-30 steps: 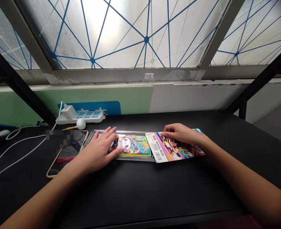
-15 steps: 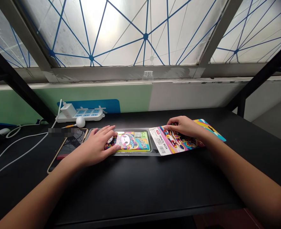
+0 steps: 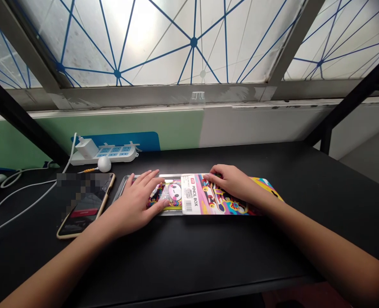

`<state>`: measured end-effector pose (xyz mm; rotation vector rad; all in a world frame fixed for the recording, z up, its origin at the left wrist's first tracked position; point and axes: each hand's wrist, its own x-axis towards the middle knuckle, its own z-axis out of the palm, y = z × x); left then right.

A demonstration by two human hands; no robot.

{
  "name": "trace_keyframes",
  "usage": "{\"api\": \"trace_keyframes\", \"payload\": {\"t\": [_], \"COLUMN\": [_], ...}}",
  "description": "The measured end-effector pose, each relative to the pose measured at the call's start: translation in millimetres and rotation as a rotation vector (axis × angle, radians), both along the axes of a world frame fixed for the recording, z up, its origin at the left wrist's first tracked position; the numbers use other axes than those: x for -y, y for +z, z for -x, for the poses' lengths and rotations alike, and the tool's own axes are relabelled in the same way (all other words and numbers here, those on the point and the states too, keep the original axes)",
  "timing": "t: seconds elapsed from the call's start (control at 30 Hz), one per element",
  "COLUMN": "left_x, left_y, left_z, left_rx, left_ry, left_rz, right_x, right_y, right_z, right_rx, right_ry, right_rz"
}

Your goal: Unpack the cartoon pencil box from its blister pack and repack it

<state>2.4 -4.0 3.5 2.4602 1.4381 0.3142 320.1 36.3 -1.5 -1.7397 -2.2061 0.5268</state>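
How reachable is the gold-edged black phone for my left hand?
Probably yes: the left hand lies on the colourful pencil box, with the gold-edged phone beside it on the black table, nothing between.

Phone (image 3: 85, 205) left; bare desk (image 3: 305, 179) right

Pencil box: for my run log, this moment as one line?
left hand flat on pencil box | right hand on printed card | card overlaps box's right end

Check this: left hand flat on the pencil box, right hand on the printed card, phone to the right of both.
The phone lies to the left of both, per the head view. The left hand is flat on the pencil box and the right hand on the printed card.
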Motion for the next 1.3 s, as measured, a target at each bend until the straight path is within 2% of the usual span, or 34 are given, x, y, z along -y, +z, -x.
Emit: {"api": "trace_keyframes", "payload": {"t": [0.17,0.27,0.43,0.5,0.63,0.77,0.87,0.97,1.2,1.3], "left_x": [16.7,17.6,-0.4,-6.2,-3.0,6.8,8.5,7.7,5.9,2.9], "left_y": [10.1,12.9,10.5,7.6,1.1,-2.3,-2.7,-3.4,-3.8,-3.2], "left_z": [-10.8,-10.0,3.8,6.8,-1.5,-12.7,-14.0,-13.3,-11.9,-7.2], "left_rx": [0.392,0.619,0.614,0.642,0.778,0.885,0.940,0.978,0.965,0.847], "left_ry": [-0.034,-0.010,0.133,0.178,0.204,0.205,0.221,0.219,0.212,0.173], "left_rz": [0.183,0.189,-0.008,-0.039,0.026,0.084,0.039,0.038,0.035,-0.004], "right_x": [7.3,7.6,3.2,1.2,-3.4,-6.0,-4.4,-2.4,-4.1,-4.1], "right_y": [0.7,4.8,11.1,15.4,22.1,20.5,18.3,17.7,14.1,10.5], "right_z": [8.9,7.2,-6.1,-16.2,-37.9,-42.0,-26.7,-0.1,87.6,117.4], "right_rx": [-0.019,-0.023,-0.059,-0.077,-0.116,-0.064,-0.034,0.023,0.196,0.241], "right_ry": [0.054,0.043,0.092,0.135,0.167,0.113,0.106,0.150,0.410,0.494], "right_rz": [-0.004,0.064,0.119,0.209,0.423,0.342,0.276,0.184,-0.063,-0.169]}}
